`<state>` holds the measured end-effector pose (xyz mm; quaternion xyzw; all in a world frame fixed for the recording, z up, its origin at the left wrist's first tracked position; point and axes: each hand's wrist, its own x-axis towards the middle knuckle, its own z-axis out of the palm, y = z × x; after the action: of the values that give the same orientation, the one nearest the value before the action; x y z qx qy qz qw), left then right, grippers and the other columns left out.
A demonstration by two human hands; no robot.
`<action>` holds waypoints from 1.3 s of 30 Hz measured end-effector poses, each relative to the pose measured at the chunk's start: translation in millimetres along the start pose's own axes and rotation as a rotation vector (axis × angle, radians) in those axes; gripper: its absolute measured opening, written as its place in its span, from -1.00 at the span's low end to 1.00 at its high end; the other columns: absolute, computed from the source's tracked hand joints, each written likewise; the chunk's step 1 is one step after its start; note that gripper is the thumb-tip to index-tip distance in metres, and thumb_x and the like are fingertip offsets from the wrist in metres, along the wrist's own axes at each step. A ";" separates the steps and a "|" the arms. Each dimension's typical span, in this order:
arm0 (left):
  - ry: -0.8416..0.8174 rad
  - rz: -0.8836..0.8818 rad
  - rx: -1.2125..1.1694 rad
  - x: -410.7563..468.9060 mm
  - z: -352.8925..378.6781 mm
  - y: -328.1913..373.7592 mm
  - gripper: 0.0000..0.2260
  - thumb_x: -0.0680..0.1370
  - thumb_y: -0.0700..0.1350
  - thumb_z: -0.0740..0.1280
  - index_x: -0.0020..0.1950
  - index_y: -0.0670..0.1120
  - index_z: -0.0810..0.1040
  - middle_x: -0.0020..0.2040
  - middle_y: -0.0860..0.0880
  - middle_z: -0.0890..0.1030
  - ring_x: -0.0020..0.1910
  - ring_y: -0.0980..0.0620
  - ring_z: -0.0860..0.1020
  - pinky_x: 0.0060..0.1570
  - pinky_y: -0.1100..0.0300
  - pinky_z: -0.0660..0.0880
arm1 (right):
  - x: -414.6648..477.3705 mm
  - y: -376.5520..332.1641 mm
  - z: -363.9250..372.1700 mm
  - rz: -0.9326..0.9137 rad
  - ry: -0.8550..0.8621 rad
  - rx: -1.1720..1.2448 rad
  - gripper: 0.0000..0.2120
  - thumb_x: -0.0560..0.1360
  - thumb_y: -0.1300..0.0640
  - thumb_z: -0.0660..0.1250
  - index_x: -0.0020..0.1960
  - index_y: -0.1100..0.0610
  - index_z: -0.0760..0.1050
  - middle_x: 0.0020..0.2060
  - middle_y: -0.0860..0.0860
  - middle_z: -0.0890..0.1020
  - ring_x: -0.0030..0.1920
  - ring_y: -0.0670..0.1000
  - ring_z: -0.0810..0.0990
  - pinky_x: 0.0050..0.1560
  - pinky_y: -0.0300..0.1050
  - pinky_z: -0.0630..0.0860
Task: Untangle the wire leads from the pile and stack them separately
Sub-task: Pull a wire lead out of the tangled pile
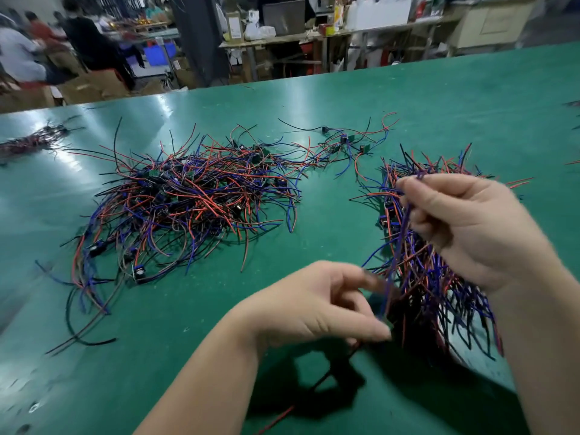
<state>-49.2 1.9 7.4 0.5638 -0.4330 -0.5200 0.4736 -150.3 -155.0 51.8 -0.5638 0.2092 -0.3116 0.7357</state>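
At the upper left edge a small bundle [28, 144] of leads lies on the green desk [314, 98], partly cut off by the frame. Behind it, off the desk, stands a blue crate [158, 54]; what it holds is too blurred to tell. Left of centre sprawls the pile [188, 196] of red, blue and black leads with small boards tangled in. A few loose leads [345, 141] trail from it toward the upper middle. At lower centre the left hand [314, 306] has its fingers curled. Motion blur hides whether they grip anything, though a red wire [277, 418] runs out from beneath it. At right the stack [439, 287] lies on the desk, partly hidden by the right hand [464, 227] and forearm. That hand's thumb and fingers are clamped on a purple lead [405, 221], which hangs down toward the left hand.
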 end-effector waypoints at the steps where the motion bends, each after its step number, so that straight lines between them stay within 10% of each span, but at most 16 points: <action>1: -0.086 -0.043 0.040 -0.3 2.4 -1.6 -0.67 0.45 -0.34 0.41 0.20 -0.15 0.56 -0.32 0.04 0.57 -0.34 0.12 0.46 -0.28 0.40 0.42 | 1.4 -3.6 -2.5 -0.012 0.049 0.056 -0.94 0.22 0.15 0.41 -0.38 0.11 0.66 -0.51 -0.04 0.58 -0.56 -0.18 0.45 -0.54 -0.41 0.40; 5: -0.236 -0.073 0.120 2.2 11.8 -5.5 -0.73 0.51 -0.24 0.37 0.20 -0.12 0.57 -0.24 0.05 0.59 -0.28 0.22 0.48 -0.19 0.38 0.46 | 6.9 -10.7 -12.7 -0.064 0.218 0.278 -0.85 0.36 0.20 0.40 -0.38 0.10 0.59 -0.48 -0.02 0.58 -0.49 -0.13 0.50 -0.50 -0.38 0.40; 12: 0.252 0.242 -0.415 0.8 -8.6 12.0 -0.77 0.39 -0.30 0.40 -0.23 0.05 0.67 -0.15 -0.02 0.69 -0.25 0.13 0.58 -0.28 0.37 0.49 | 14.1 -4.2 -17.8 -0.110 0.336 0.338 -0.76 0.56 0.33 0.18 -0.19 0.12 0.53 -0.41 -0.01 0.57 -0.37 -0.07 0.56 -0.23 -0.24 0.47; 20: 0.400 0.490 -1.127 -1.1 -20.3 18.0 -0.64 0.03 -0.35 0.61 -0.22 -0.16 0.69 -0.22 -0.14 0.69 -0.24 0.05 0.69 -0.38 0.29 0.58 | -2.2 9.3 -1.5 0.199 -0.440 -0.053 -0.64 0.18 0.40 0.45 -0.06 0.13 0.66 -0.25 0.09 0.66 -0.33 -0.06 0.61 -0.32 -0.32 0.55; 31: 0.037 0.472 -0.561 4.8 -0.7 7.3 -0.57 0.47 -0.41 0.22 0.24 -0.07 0.59 0.26 0.06 0.57 0.27 -0.02 0.52 0.11 0.11 0.55 | 0.3 11.0 10.3 0.095 -0.188 0.270 -0.90 0.26 0.16 0.37 -0.33 0.12 0.67 -0.45 -0.02 0.60 -0.51 -0.16 0.51 -0.45 -0.36 0.48; 39: 0.396 0.161 -0.498 12.0 -6.0 7.3 -0.80 0.36 -0.11 0.46 -0.06 -0.15 0.69 -0.11 -0.14 0.70 -0.17 -0.05 0.69 -0.24 0.18 0.60 | -0.4 10.4 3.5 0.203 -0.349 0.079 -0.93 0.23 0.21 0.40 -0.33 0.19 0.65 -0.45 0.03 0.58 -0.52 -0.13 0.47 -0.49 -0.36 0.43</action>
<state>-42.1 -10.7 12.6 0.4846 -0.2352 -0.4512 0.7116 -146.0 -150.5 42.7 -0.5560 0.1219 -0.1411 0.8100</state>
